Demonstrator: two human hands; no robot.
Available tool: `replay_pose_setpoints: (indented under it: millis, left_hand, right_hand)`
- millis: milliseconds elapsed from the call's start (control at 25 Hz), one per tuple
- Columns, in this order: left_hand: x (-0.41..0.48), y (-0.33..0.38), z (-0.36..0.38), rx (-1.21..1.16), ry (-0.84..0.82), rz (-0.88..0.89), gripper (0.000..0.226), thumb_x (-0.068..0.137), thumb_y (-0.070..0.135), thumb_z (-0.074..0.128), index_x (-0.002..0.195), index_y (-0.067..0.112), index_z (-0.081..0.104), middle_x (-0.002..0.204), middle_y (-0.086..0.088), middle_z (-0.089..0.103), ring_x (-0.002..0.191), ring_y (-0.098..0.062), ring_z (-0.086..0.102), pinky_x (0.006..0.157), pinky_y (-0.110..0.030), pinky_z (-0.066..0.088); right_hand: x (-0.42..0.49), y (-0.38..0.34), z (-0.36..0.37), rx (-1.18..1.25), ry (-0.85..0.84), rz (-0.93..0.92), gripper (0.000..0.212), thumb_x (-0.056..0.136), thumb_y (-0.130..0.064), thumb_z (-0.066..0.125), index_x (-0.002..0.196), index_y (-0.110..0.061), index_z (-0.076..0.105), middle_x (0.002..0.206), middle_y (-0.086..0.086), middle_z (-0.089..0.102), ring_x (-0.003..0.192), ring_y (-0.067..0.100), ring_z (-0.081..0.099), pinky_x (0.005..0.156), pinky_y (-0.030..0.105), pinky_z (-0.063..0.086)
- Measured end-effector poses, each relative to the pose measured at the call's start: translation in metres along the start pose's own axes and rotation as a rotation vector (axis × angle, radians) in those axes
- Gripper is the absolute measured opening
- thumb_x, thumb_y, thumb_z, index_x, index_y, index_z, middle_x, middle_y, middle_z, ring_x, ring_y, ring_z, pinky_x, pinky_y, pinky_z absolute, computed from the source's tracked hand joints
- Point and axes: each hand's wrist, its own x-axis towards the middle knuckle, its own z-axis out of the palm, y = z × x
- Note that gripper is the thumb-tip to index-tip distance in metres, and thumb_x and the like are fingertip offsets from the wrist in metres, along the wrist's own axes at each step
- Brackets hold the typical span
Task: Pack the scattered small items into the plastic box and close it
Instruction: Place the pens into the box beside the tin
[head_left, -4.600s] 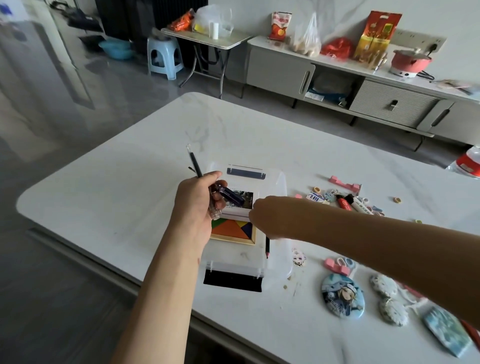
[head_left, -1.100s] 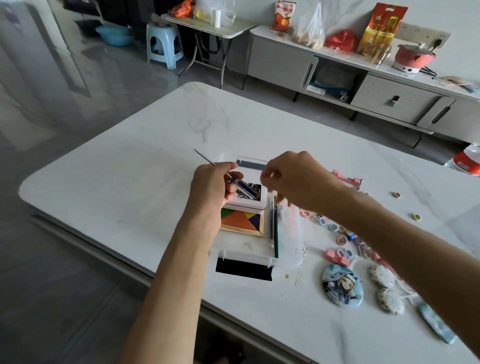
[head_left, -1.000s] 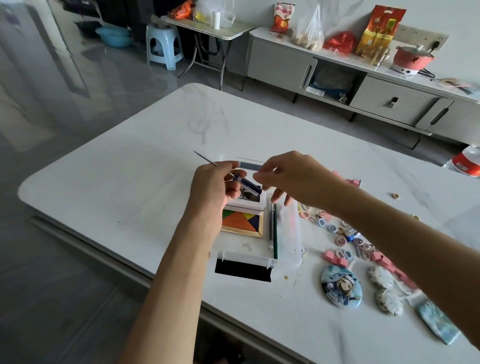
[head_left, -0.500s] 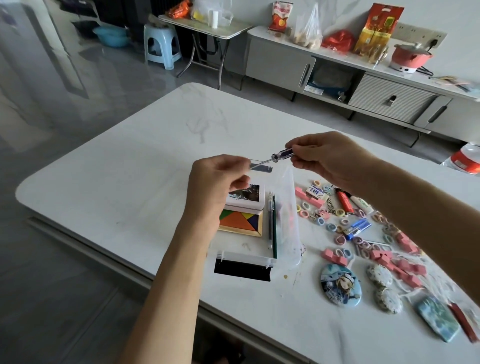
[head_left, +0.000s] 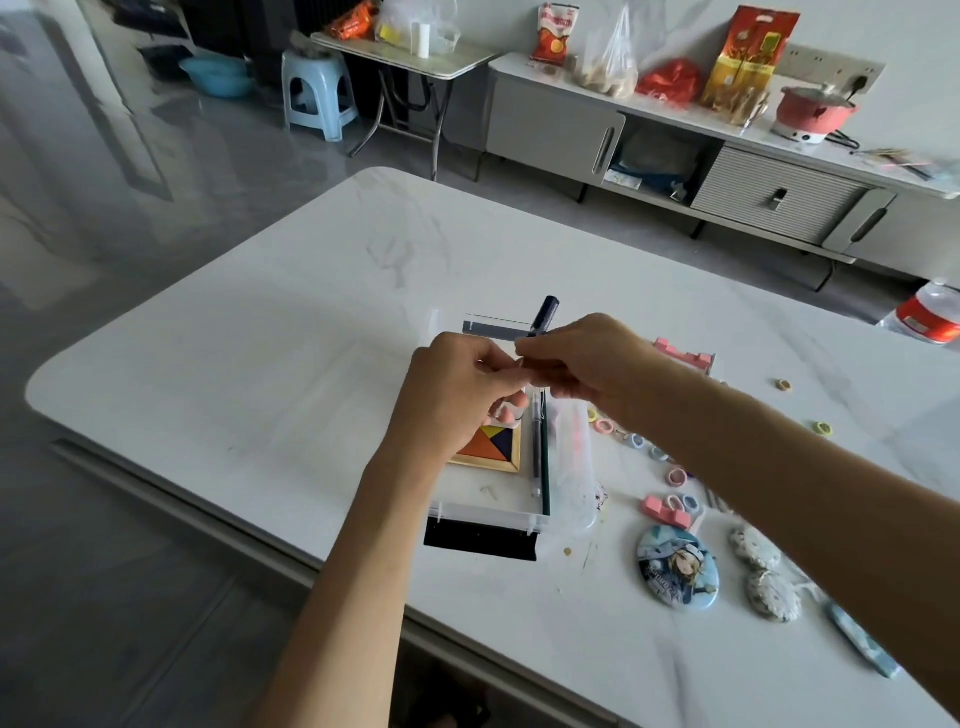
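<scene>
The clear plastic box (head_left: 488, 517) sits open near the table's front edge, with a black latch on its near side. A coloured tangram puzzle (head_left: 493, 447) lies inside it, and two pens (head_left: 537, 452) lie along its right wall. My hands meet just above the box. My right hand (head_left: 587, 364) grips a dark-capped pen (head_left: 543, 314), whose cap sticks up and away from me. My left hand (head_left: 457, 395) has curled fingers that pinch the pen's near end, which is hidden between the two hands.
Small items lie scattered right of the box: a round picture badge (head_left: 678, 566), pink clips (head_left: 665, 512), small hair rings (head_left: 675, 475), oval badges (head_left: 756, 548) and a pink piece (head_left: 685, 356). The table's front edge runs close below the box.
Half a second ago the pen was held level between hands that were apart. The right hand has come in to the left hand, and the pen's cap now points up and away.
</scene>
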Motion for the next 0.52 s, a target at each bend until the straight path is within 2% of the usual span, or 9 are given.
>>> replay_pose_setpoints:
  millis: [80, 160, 200, 320, 440, 520]
  left_hand:
    - [0.001, -0.004, -0.004, 0.275, 0.163, 0.054, 0.015, 0.088, 0.030, 0.065, 0.088, 0.018, 0.074, 0.085, 0.004, 0.075, 0.078, -0.013, 0.068, 0.066, -0.027, 0.052]
    - [0.002, -0.005, -0.010, 0.517, 0.409, 0.059, 0.018, 0.091, 0.026, 0.059, 0.105, 0.021, 0.069, 0.106, 0.004, 0.069, 0.096, -0.017, 0.063, 0.071, -0.028, 0.045]
    - [0.003, -0.007, -0.011, 0.574, 0.467, 0.040, 0.023, 0.091, 0.021, 0.058, 0.113, 0.022, 0.065, 0.113, 0.002, 0.067, 0.101, -0.019, 0.061, 0.071, -0.028, 0.041]
    - [0.002, -0.011, -0.010, 0.614, 0.523, -0.012, 0.038, 0.087, 0.006, 0.054, 0.121, 0.021, 0.061, 0.116, -0.001, 0.067, 0.103, -0.024, 0.060, 0.069, -0.030, 0.039]
    - [0.002, -0.015, -0.015, 0.642, 0.541, -0.060, 0.044, 0.084, -0.002, 0.049, 0.120, 0.020, 0.063, 0.111, -0.005, 0.069, 0.099, -0.030, 0.061, 0.068, -0.031, 0.037]
    - [0.002, -0.018, -0.017, 0.660, 0.528, -0.069, 0.042, 0.085, -0.002, 0.048, 0.116, 0.020, 0.066, 0.110, -0.006, 0.070, 0.098, -0.031, 0.063, 0.068, -0.029, 0.036]
  right_hand:
    - [0.006, -0.007, -0.007, -0.209, 0.022, -0.001, 0.018, 0.087, 0.000, 0.065, 0.098, 0.014, 0.065, 0.078, 0.020, 0.067, 0.051, 0.015, 0.059, 0.053, 0.024, 0.051]
    - [0.010, -0.010, -0.008, -0.578, -0.028, -0.014, 0.011, 0.086, 0.000, 0.064, 0.087, 0.011, 0.067, 0.074, 0.018, 0.069, 0.046, 0.011, 0.060, 0.057, 0.022, 0.054]
    - [0.012, -0.010, -0.006, -0.733, -0.072, -0.033, 0.010, 0.086, -0.001, 0.065, 0.078, 0.004, 0.065, 0.065, 0.011, 0.068, 0.041, 0.006, 0.059, 0.053, 0.018, 0.053]
    - [0.022, -0.004, 0.013, -1.118, -0.098, -0.066, 0.027, 0.089, -0.004, 0.059, 0.064, -0.010, 0.054, 0.031, -0.008, 0.052, 0.025, -0.004, 0.047, 0.040, 0.016, 0.041]
    - [0.038, 0.006, 0.026, -1.360, -0.060, -0.082, 0.032, 0.093, -0.007, 0.051, 0.062, -0.013, 0.056, 0.033, -0.017, 0.053, 0.024, -0.006, 0.043, 0.047, 0.013, 0.042]
    - [0.048, 0.008, 0.027, -1.426, -0.019, -0.077, 0.031, 0.093, -0.008, 0.050, 0.062, -0.012, 0.052, 0.038, -0.013, 0.057, 0.033, -0.002, 0.046, 0.048, 0.015, 0.041]
